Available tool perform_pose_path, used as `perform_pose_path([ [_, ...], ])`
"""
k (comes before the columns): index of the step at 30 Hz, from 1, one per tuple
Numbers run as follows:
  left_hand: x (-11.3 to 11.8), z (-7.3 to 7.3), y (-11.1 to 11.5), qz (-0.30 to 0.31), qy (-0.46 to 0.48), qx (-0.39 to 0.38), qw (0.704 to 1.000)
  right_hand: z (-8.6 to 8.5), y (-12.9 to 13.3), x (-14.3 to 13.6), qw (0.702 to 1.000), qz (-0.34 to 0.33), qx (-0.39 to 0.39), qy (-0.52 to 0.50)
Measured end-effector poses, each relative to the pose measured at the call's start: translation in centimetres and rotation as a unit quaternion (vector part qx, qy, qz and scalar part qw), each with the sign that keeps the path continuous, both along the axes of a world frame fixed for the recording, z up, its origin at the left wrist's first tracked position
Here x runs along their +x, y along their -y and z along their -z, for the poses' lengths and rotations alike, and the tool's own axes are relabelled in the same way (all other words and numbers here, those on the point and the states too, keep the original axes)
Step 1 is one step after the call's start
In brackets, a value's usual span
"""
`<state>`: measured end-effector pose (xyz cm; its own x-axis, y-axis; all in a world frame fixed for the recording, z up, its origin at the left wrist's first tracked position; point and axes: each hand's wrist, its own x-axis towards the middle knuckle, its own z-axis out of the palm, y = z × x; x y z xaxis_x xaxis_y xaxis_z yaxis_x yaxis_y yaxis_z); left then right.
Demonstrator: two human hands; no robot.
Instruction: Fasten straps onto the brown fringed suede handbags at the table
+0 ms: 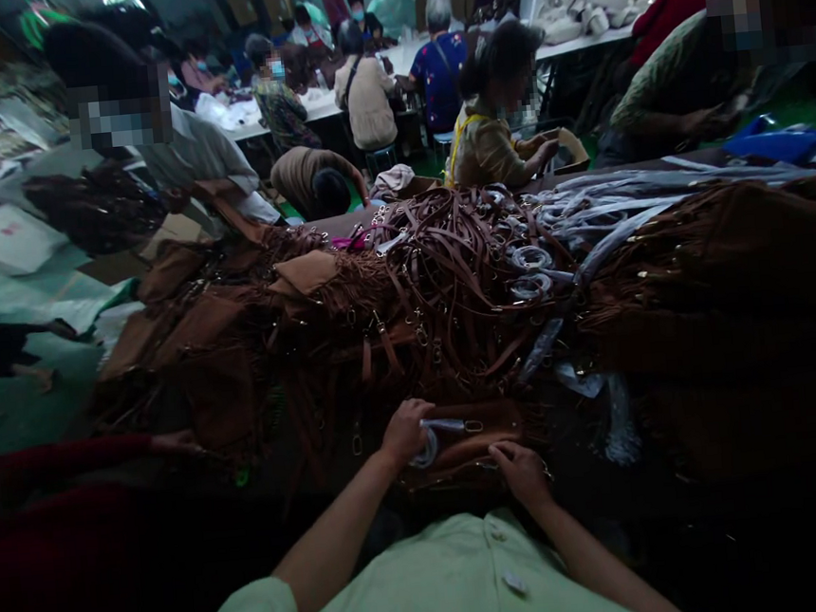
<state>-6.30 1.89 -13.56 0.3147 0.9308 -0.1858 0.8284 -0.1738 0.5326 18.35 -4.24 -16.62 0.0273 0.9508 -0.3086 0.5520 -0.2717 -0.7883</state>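
Observation:
A brown fringed bag [493, 419] lies in front of me at the near side of the table. My left hand [406, 430] is at its left end, with the fingers bent over the bag's upper edge. Beside that hand, a coiled strap in clear plastic [426, 449] rests on the bag, and its metal buckle [474, 426] points right. My right hand [520, 468] pinches the bag's near edge between thumb and fingers. Dim light hides the bag's underside and some fingertips.
Brown straps with metal clips [446, 255] are heaped beyond the bag. Fringed brown bags [215, 389] pile up at left, more brown pieces [719, 269] at right. Plastic-wrapped straps [606, 208] lie at back right. A co-worker's hand [175, 443] reaches in from the left; other people work beyond.

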Motion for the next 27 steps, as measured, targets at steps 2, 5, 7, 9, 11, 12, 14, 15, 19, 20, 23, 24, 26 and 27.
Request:
perform_pose_path([
  [2,2.0,-0.4,-0.6,0.022,0.034,0.014,0.999,-0.1,0.1,-0.2,1.0,0.0,0.0,0.014],
  [5,4.3,0.6,-0.9,0.083,0.026,0.007,0.996,-0.1,0.3,-0.3,0.999,-0.003,0.008,0.034],
  [7,4.6,2.2,-0.8,0.11,-0.015,-0.003,0.994,-0.1,0.5,-0.3,0.999,0.001,0.011,0.04],
  [9,3.9,3.9,-0.8,0.114,-0.037,-0.004,0.993,0.0,0.6,-0.4,0.999,0.008,0.011,0.041],
  [11,2.8,5.3,-0.8,0.102,-0.024,-0.001,0.995,0.1,0.6,-0.5,0.999,0.014,0.009,0.037],
  [12,2.3,5.8,-0.8,0.096,-0.008,-0.002,0.995,0.2,0.6,-0.5,0.999,0.016,0.009,0.035],
  [14,1.5,6.4,-0.9,0.084,0.029,-0.008,0.996,0.3,0.6,-0.6,0.999,0.019,0.011,0.032],
  [15,1.3,6.5,-0.8,0.076,0.049,-0.01,0.996,0.4,0.6,-0.6,0.999,0.021,0.013,0.033],
  [19,0.9,6.3,-0.7,0.063,0.132,-0.026,0.989,0.5,0.7,-0.7,0.999,0.02,0.012,0.034],
  [20,0.8,6.2,-0.6,0.069,0.147,-0.033,0.986,0.4,0.7,-0.8,0.999,0.019,0.008,0.035],
  [23,0.6,6.0,-0.5,0.071,0.154,-0.05,0.984,0.2,0.6,-0.8,0.999,0.02,-0.002,0.039],
  [24,0.6,6.0,-0.5,0.065,0.146,-0.053,0.986,0.2,0.5,-0.8,0.999,0.02,-0.004,0.038],
  [26,0.5,5.8,-0.3,0.055,0.125,-0.051,0.989,0.2,0.5,-0.8,0.999,0.019,-0.005,0.036],
  [27,0.5,5.7,-0.3,0.056,0.115,-0.044,0.991,0.2,0.5,-0.8,0.999,0.018,-0.006,0.036],
])
